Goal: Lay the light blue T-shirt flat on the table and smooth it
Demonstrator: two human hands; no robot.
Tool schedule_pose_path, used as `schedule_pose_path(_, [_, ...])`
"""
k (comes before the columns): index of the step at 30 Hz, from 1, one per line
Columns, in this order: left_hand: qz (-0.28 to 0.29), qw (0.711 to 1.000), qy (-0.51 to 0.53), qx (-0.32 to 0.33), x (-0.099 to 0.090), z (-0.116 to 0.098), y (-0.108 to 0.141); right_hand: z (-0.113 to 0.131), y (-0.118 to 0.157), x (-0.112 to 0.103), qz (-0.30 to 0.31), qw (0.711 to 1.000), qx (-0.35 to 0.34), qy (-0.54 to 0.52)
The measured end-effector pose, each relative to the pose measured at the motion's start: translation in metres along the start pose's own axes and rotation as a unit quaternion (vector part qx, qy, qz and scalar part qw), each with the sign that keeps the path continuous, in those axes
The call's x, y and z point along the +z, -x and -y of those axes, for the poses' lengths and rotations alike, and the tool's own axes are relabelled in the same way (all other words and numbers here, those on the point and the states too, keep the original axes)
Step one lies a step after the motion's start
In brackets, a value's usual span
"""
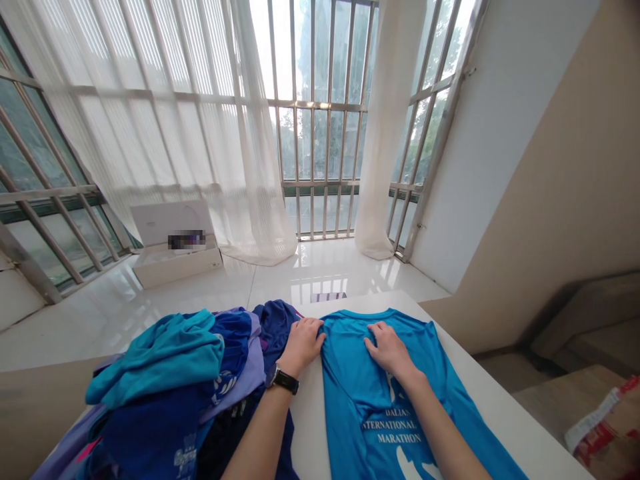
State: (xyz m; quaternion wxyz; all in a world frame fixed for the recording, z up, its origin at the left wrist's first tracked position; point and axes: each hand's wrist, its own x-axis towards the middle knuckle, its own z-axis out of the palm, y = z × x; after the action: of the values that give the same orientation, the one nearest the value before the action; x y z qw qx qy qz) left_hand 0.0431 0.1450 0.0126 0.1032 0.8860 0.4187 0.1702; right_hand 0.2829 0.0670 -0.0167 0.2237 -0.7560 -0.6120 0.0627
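A blue long-sleeved shirt with white marathon lettering lies spread on a white table, its neckline away from me. My left hand, with a dark watch on the wrist, touches the shirt's left shoulder edge. Its fingers are slightly bent, with the thumb apart from them. Across the upper part of the shirt rests my right hand, open, fingertips near the neckline. Soft folds run through the cloth under and beside it. Left of the shirt is a heap of clothes in teal, navy, purple and black.
A white open box with a blurred-out item stands on the glossy sill at the back left. A flat dark object lies beyond the neckline. Sheer curtains hang before barred windows. A brown package sits at the lower right.
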Motion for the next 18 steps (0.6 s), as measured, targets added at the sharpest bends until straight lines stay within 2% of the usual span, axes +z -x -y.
schedule_pose_path(6, [-0.017,0.999,-0.010,-0.048,0.012,0.006,-0.003,-0.015,-0.002,0.003,-0.036,0.998,0.014,-0.046])
schedule_pose_path(11, [-0.032,0.996,-0.015,-0.079,0.010,0.005,-0.004,-0.018,-0.008,0.007,-0.082,0.992,0.021,-0.092])
schedule_pose_path(15, [-0.062,0.993,-0.022,-0.103,0.007,0.001,-0.004,-0.016,-0.008,0.013,-0.103,0.989,0.024,-0.100])
schedule_pose_path(18, [-0.100,0.991,-0.011,-0.093,0.004,-0.007,-0.004,-0.017,-0.009,0.011,-0.108,0.989,0.020,-0.100])
